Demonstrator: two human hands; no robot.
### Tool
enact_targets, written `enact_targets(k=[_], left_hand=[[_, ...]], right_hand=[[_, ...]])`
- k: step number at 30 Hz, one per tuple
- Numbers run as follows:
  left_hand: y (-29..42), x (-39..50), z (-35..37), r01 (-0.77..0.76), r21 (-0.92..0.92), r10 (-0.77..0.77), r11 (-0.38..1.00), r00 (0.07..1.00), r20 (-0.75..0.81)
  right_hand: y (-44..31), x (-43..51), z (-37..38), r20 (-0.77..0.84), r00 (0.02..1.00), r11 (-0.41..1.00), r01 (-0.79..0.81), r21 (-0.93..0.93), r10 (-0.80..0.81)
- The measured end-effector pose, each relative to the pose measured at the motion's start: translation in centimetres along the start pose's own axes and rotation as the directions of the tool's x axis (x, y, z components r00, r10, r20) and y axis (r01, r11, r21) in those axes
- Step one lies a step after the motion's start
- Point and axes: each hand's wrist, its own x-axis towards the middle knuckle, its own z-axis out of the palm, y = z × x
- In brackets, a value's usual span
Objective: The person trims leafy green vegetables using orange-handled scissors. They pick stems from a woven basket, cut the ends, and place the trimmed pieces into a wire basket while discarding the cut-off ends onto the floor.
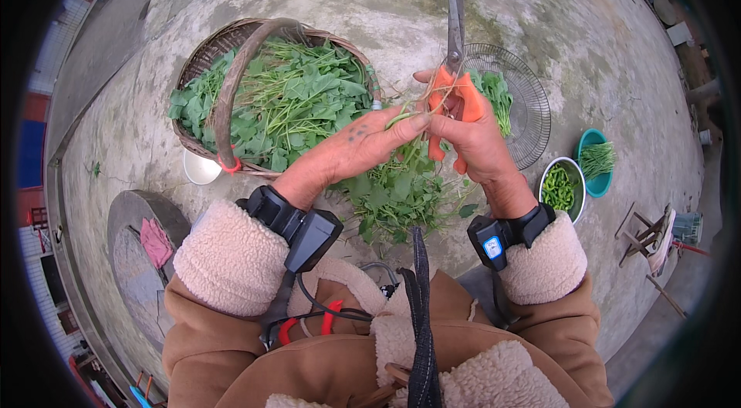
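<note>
My right hand (477,141) grips orange-handled scissors (455,31), whose blades point away from me and lie nearly together. Close against it, my left hand (370,136) pinches thin green stems (405,115) with stringy pale roots between thumb and fingers. Below both hands, a heap of leafy greens (399,199) lies on the concrete; how much of it hangs from my left hand I cannot tell. To the left stands a wicker basket (194,69) with an arched handle, filled with leafy greens (301,95). Partly behind my right hand, a wire basket (529,101) holds bunched greens (495,98).
At right, a metal bowl (544,176) of green peppers (558,188) touches a teal basin (584,141) with cut green stalks (597,160). A white bowl (202,169) sits beside the wicker basket. Pink cloth (156,243) lies on a round stone slab (136,217). A stool (645,234) stands far right.
</note>
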Motion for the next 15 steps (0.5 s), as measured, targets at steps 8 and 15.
enact_targets(k=[8, 15], left_hand=[[-0.51, 0.18, -0.18, 0.09, -0.164, -0.083, 0.982, 0.995, 0.047], [-0.79, 0.17, 0.18, -0.061, -0.053, 0.059, 0.997, 0.997, -0.043]], right_hand=[[-0.25, -0.16, -0.1, 0.07, 0.997, 0.997, 0.049, -0.064, -0.045], [-0.13, -0.23, -0.07, 0.013, 1.0, 0.997, 0.015, -0.08, -0.015]])
